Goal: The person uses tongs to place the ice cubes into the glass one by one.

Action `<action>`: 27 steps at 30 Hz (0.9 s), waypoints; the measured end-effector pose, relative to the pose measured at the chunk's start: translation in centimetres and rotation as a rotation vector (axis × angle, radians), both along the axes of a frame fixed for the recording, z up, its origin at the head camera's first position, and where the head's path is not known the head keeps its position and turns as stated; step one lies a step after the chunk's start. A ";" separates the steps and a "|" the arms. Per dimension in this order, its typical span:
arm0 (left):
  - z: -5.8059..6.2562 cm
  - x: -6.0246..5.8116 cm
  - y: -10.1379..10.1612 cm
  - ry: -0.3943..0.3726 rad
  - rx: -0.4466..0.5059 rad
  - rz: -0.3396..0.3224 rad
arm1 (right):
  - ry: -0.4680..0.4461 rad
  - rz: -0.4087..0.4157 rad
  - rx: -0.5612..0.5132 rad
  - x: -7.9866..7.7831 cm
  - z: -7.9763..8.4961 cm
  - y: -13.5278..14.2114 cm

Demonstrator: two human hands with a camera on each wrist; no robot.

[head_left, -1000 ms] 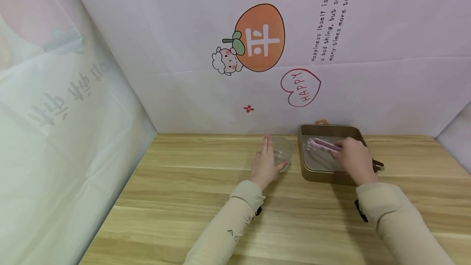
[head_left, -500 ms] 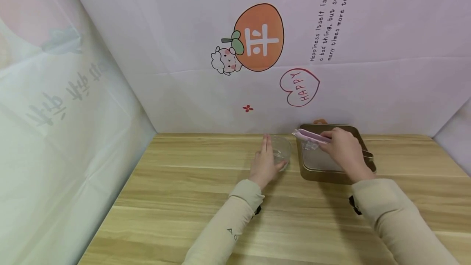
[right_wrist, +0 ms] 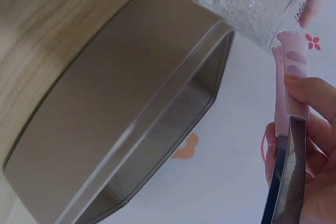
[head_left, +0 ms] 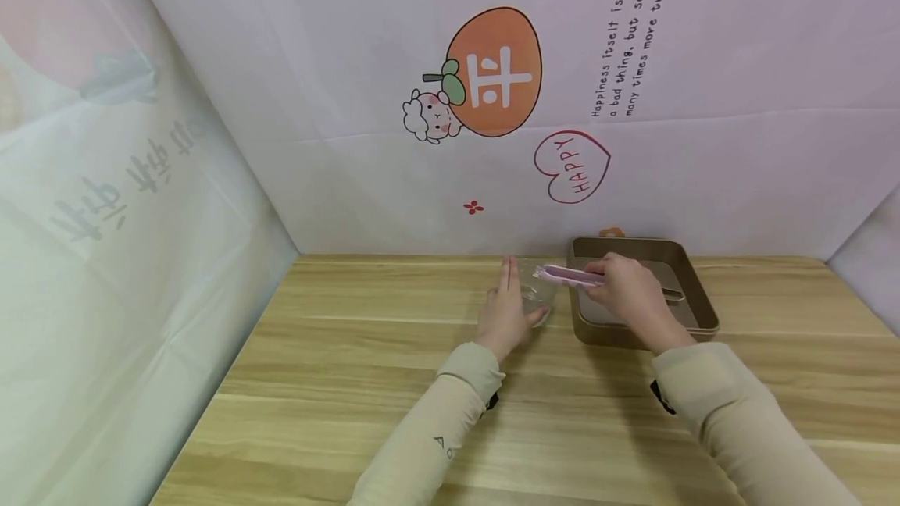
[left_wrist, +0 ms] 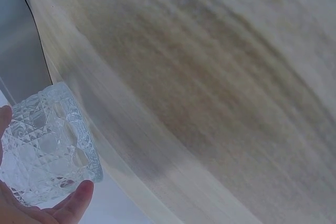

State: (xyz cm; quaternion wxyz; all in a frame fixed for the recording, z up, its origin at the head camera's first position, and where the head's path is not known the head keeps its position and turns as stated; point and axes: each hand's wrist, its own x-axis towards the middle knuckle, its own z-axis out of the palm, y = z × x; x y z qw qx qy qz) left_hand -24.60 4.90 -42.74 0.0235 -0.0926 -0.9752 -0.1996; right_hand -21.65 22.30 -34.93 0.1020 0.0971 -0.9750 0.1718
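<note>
In the head view my left hand (head_left: 502, 322) holds a clear cut glass (head_left: 536, 300) near the back of the table. The left wrist view shows fingers and thumb on both sides of the patterned glass (left_wrist: 44, 148). My right hand (head_left: 629, 295) pinches a pair of tongs (head_left: 573, 276), metal with pink-covered tips. Those pink tips (right_wrist: 295, 61) point left at the glass's mouth. At their end in the head view is a small clear piece, blurred. Below the right hand sits a bronze-coloured open rectangular tin (head_left: 587, 334); hand and tongs hide part of its inside.
The wooden table (head_left: 337, 381) ends at a printed white backdrop (head_left: 366, 178). Another white sheet (head_left: 141, 256) hangs along the left side. The tin's wall (right_wrist: 115, 72) rises between the right wrist and the glass.
My right hand has lifted the tongs out of the tin and carried them left to the glass, past the tin's rim. The left hand and the glass have stayed in place.
</note>
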 end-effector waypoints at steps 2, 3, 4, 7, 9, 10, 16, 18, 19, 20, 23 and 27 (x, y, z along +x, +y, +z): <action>0.0 0.0 0.0 -0.003 0.003 0.002 | -0.010 0.000 0.008 0.0 -0.2 -0.2; 0.0 0.0 0.0 -0.005 0.007 0.002 | -0.017 0.000 0.014 0.0 -0.3 -0.3; 0.0 0.0 0.0 -0.006 0.008 0.001 | -0.021 0.002 0.020 0.0 -0.3 -0.4; 0.0 0.0 0.0 -0.002 0.003 0.000 | -0.019 0.007 0.035 -0.1 -0.5 -0.6; 0.0 0.0 -0.1 -0.001 0.003 -0.002 | -0.011 0.013 0.042 -0.1 -0.5 -0.7; -0.1 0.0 -0.1 0.001 0.000 -0.003 | -0.008 0.014 0.043 -0.1 -0.5 -0.7; 0.0 0.0 -0.1 -0.018 0.019 0.000 | 0.000 0.022 0.049 -0.1 -0.6 -0.8; 0.1 0.0 -0.1 -0.029 0.033 0.003 | -0.002 0.022 0.049 -0.1 -0.6 -0.8; 0.1 0.0 -0.1 -0.036 0.036 0.003 | -0.003 0.023 0.049 -0.1 -0.6 -0.8; 0.1 0.0 -0.1 -0.043 0.041 0.003 | -0.005 0.022 0.050 -0.1 -0.6 -0.8; 0.2 0.0 0.0 -0.053 0.049 0.005 | -0.007 0.018 0.050 -0.1 -0.6 -0.7; 0.3 0.0 0.0 -0.057 0.050 0.004 | -0.005 0.016 0.047 -0.1 -0.6 -0.6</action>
